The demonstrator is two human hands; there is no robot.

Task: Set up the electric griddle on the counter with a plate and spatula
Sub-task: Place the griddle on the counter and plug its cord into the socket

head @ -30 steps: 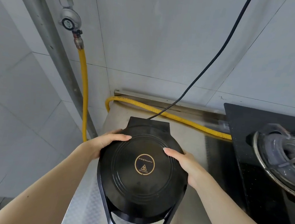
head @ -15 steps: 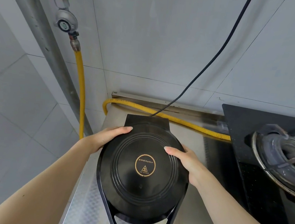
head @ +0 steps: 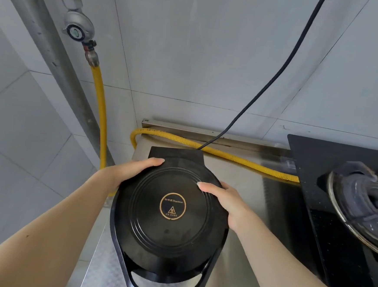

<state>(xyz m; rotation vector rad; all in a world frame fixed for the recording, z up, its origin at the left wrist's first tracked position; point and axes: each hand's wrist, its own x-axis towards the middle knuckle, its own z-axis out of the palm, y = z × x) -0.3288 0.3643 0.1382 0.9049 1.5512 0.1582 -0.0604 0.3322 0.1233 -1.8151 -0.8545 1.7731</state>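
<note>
left hand (head: 127, 172) and right hand (head: 226, 200): fingers (head: 152, 162) clasp opposite sides of the round black electric griddle (head: 171, 214), lid closed. its long axis runs near to far: loop handle toward the person, hinge block and black power cord (head: 279, 71) toward the wall. it is over the steel counter (head: 246, 184), beside the black gas hob (head: 342, 200).

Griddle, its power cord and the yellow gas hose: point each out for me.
griddle (head: 171, 212), head view, centre of closed lid
power cord (head: 277, 73), head view, stretch against the wall
yellow gas hose (head: 239, 158), head view, run along the counter's back
</note>
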